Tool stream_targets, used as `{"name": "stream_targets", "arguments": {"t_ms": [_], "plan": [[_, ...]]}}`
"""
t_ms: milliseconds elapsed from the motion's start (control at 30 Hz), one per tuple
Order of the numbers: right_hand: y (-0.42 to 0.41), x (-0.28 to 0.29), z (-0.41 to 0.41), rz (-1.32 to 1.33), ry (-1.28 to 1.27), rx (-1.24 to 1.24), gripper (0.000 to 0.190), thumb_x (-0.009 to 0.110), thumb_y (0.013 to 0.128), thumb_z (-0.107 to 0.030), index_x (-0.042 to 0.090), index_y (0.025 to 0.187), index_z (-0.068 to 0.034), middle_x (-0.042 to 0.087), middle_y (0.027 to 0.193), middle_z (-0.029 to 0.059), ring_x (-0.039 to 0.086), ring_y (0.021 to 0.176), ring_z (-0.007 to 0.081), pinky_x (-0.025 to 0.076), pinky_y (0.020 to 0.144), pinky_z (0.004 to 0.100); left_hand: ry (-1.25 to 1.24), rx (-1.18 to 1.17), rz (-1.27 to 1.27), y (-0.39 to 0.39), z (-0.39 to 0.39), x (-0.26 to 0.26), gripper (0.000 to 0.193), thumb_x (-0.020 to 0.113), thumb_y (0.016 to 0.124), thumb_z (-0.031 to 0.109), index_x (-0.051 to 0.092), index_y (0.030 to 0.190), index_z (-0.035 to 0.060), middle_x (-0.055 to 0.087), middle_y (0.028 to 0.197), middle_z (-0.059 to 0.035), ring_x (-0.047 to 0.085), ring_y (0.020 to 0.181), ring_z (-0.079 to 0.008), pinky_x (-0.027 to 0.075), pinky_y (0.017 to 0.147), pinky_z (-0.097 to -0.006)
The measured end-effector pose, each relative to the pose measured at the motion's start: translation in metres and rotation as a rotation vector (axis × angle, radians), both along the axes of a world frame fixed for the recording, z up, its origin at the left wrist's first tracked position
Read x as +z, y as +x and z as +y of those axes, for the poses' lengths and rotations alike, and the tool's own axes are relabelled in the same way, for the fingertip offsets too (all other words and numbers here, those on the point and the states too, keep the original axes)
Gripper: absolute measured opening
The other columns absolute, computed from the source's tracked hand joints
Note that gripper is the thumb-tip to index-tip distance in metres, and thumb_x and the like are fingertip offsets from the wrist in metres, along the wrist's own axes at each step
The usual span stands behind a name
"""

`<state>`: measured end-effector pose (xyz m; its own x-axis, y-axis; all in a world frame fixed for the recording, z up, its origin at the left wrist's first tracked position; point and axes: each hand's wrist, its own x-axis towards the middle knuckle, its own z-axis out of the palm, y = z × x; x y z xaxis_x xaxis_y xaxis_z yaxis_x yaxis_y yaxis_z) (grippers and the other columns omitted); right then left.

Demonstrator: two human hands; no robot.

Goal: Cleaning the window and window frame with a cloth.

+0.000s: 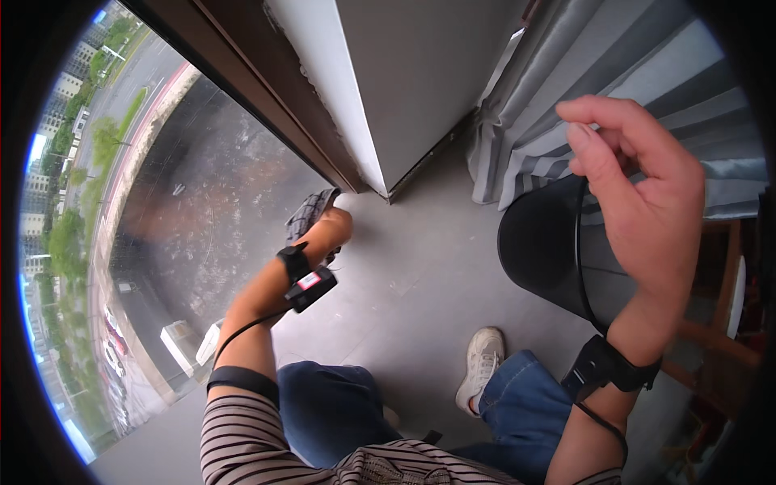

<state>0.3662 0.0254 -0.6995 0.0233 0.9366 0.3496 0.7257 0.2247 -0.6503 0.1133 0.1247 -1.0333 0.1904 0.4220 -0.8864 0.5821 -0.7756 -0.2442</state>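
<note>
My left hand (334, 227) is closed on a dark checkered cloth (308, 215), at the lower edge of a large window pane (230, 182). The cloth lies at or against the glass; its far side is hidden by the hand. My right hand (642, 188) is raised at the right, fingers curled and thumb tip near the index finger. Just beyond and below it is a black container-like object (536, 248) with a thin curved edge passing behind the hand. Whether the fingers hold that edge cannot be told. Both wrists wear black straps with small devices.
A grey wall corner (424, 66) with a white edge juts in beside the brown window frame (273, 91). A grey striped curtain (527, 139) hangs at the upper right. Wooden furniture (721, 345) stands at the right. Grey floor tiles (412, 267) lie below, with a white shoe (482, 370).
</note>
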Motion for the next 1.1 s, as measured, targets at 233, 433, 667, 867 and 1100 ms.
{"name": "stream_targets", "arguments": {"t_ms": [233,433,667,867,1100], "plan": [[-0.045,-0.006,0.025,-0.043,0.199,0.281,0.01,0.058,0.075,-0.005,0.059,0.086,-0.005,0.051,0.057,0.0,0.043,0.051,0.0052,0.035,0.048,0.0182,-0.381,1.167,-1.031,-0.093,-0.034,0.159,0.035,0.045,0.058,-0.004,0.058,0.09,-0.0001,0.061,0.083,-0.0093,0.058,0.083,-0.0199,0.046,0.073,-0.0307],[-0.086,0.003,0.044,0.022,0.184,0.478,0.012,0.057,0.076,-0.008,0.059,0.087,-0.003,0.05,0.056,0.0019,0.042,0.05,0.0069,0.036,0.048,0.0211,-0.366,1.645,-2.162,-0.14,-0.108,0.231,0.029,0.055,0.074,0.001,0.053,0.102,-0.002,0.057,0.099,-0.0078,0.057,0.084,-0.0146,0.046,0.077,-0.0254],[-0.116,-0.01,0.047,0.107,0.261,0.608,0.009,0.057,0.074,-0.011,0.059,0.082,-0.008,0.058,0.064,0.0096,0.058,0.057,0.0217,0.045,0.054,0.0289,0.015,1.637,-2.311,-0.144,-0.151,0.276,0.023,0.051,0.081,0.009,0.053,0.102,-0.0016,0.057,0.096,-0.0064,0.056,0.084,-0.0152,0.046,0.076,-0.0272],[-0.093,-0.019,0.05,0.194,0.293,0.588,0.011,0.058,0.074,-0.009,0.06,0.083,-0.003,0.057,0.061,0.0099,0.054,0.05,0.0161,0.042,0.049,0.0255,0.183,1.387,-2.201,-0.137,-0.141,0.405,0.023,0.05,0.081,0.006,0.053,0.103,-0.001,0.057,0.095,-0.006,0.056,0.083,-0.0115,0.046,0.073,-0.024],[-0.108,-0.027,0.063,0.277,0.349,0.621,0.008,0.058,0.074,-0.01,0.059,0.082,-0.008,0.061,0.07,0.0086,0.059,0.061,0.0226,0.047,0.055,0.0291,2.281,-0.512,-1.008,-0.147,-0.128,0.588,0.038,0.055,0.079,0.01,0.044,0.115,0.0042,0.053,0.105,-0.0122,0.053,0.091,-0.0177,0.041,0.077,-0.0252]]}}
